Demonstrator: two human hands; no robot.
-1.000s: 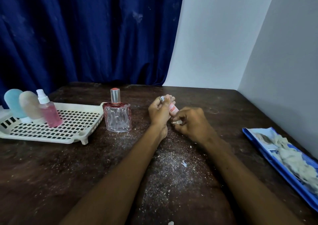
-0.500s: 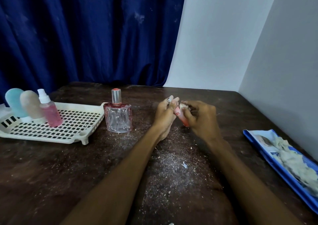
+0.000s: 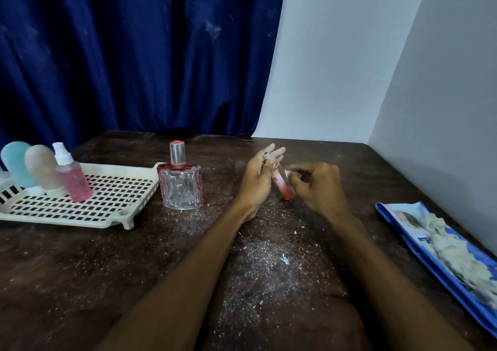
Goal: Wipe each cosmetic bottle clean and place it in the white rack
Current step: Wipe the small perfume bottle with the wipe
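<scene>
Two bare forearms are seen reaching forward over the dark tabletop, which is scattered with pale crumbs and dust between them. At the right edge a blue packet is laid flat, and crumpled whitish tissues are heaped in its opened top. Farther in, near the middle, a small pink bottle is held tilted just above the tabletop, its silver cap uppermost. The left hand is closed on its upper part, the grip made by thumb and lower fingers while two fingers are left stretched out above the cap. The right hand is curled beside the bottle's other side, its grip pinched around a small white scrap that is pressed at the bottle. Left of the hands a clear glass perfume bottle with a silver collar is stood upright, just beside the corner of the white rack. Three bottles are stood in the rack's far left part: a blue bottle, a beige bottle and a pink spray bottle, close together. Behind everything a dark blue curtain is hung next to a white wall.
</scene>
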